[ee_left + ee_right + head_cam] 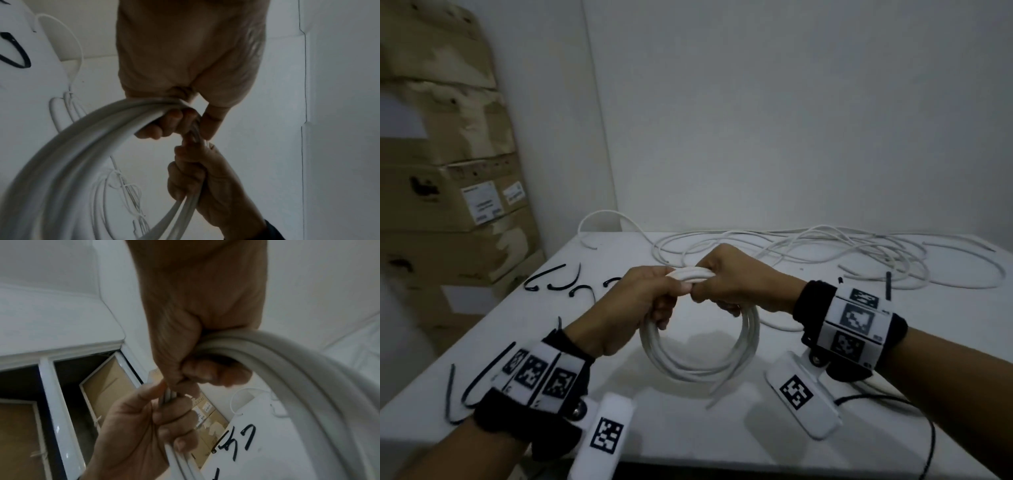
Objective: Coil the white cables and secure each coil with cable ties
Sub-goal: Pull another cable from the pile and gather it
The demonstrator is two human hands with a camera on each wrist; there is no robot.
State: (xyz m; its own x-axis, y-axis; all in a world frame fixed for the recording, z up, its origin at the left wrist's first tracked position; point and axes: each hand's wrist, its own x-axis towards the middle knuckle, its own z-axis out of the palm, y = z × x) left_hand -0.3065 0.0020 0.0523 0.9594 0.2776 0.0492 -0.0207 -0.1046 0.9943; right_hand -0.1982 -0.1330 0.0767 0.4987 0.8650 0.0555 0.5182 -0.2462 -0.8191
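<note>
Black cable ties (558,275) lie scattered near the table's (722,428) left edge. Left hand (633,305), fingers curled, grips the top of the white cable coil (700,346); right hand (736,282) grips it right beside, fingers wrapped around. The coil is round, several loops thick, hanging above the table's middle. Loose white cable (825,253) sprawls along the far edge.

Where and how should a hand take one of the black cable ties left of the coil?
Pinch mid-strap from above: the black cable ties lie flat, bowed and loose on the white table. Both the left hand and right hand grip the white coil, so free one first.
</note>
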